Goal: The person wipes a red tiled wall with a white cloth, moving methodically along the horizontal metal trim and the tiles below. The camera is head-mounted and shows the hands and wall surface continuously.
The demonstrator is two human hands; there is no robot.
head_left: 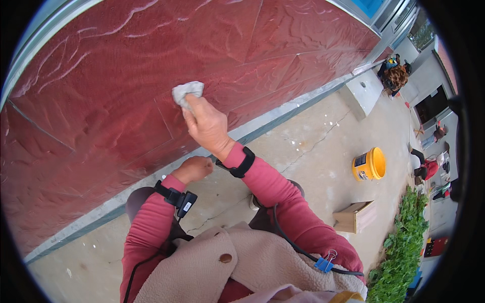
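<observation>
My right hand point(206, 123) grips a crumpled whitish cloth point(187, 92) against or just in front of a dark red wall with a rippled surface point(125, 83). Thin seams and pale wavy lines cross the wall. Lower down, near the ledge at the foot of the wall, my left hand point(194, 169) is loosely curled, and no object shows in it; its palm is hidden. Both wrists wear black straps, and a small black device sits on the left one.
A yellow plastic bucket point(369, 164) and a wooden box or stool point(354, 216) stand on the cracked concrete ground. Beyond them are a pale block point(362, 92) by the wall, a strip of green plants point(401, 246) and several people in the distance.
</observation>
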